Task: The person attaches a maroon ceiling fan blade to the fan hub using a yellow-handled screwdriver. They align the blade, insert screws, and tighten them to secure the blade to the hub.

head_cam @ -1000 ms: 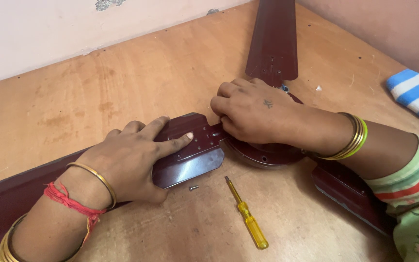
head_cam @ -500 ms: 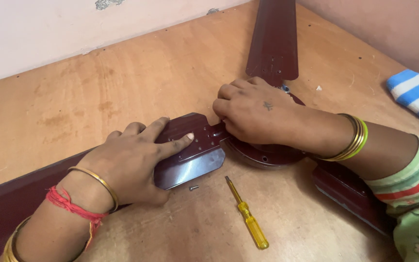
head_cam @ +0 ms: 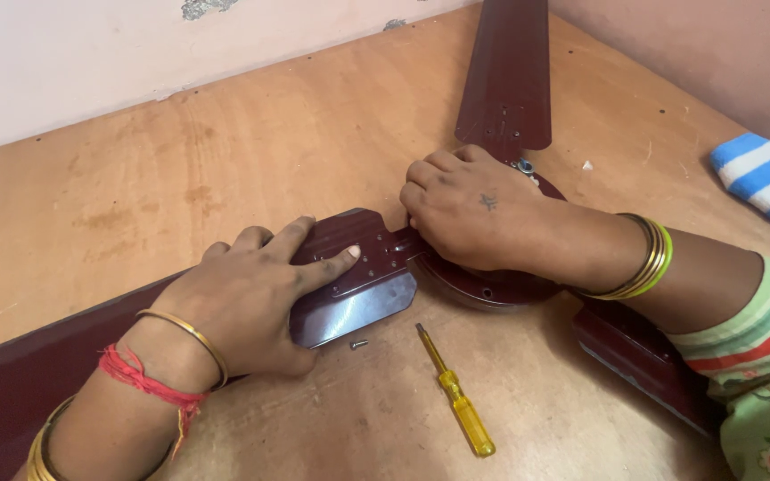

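Two bare hands rest on a dark maroon ceiling fan laid flat on a worn, orange-brown wooden floor. Behind both hands a pale wall meets the floor, its paint chipped near the top, and a pinkish wall closes the corner beyond the right hand.

Under the left hand lies the near fan blade, running back beneath the wrist toward the lower left edge. That hand is open and pressed flat on the blade's wide end, index finger stretched out with its tip on the perforated blade bracket. A gold bangle and a red thread circle the wrist.

Just below that hand's fingertips, a small screw lies loose on the floor, touching nothing. Beside it, between the two forearms, sits a yellow-handled screwdriver, held by neither hand.

Over the round fan hub the right hand curls knuckles up, fingers bent down at the joint where bracket meets hub; whether they pinch anything cannot be told. Beyond its knuckles a second blade runs toward the far corner. Below its forearm a third blade shows partly. Well off to the right of that arm lies a blue-and-white striped cloth.
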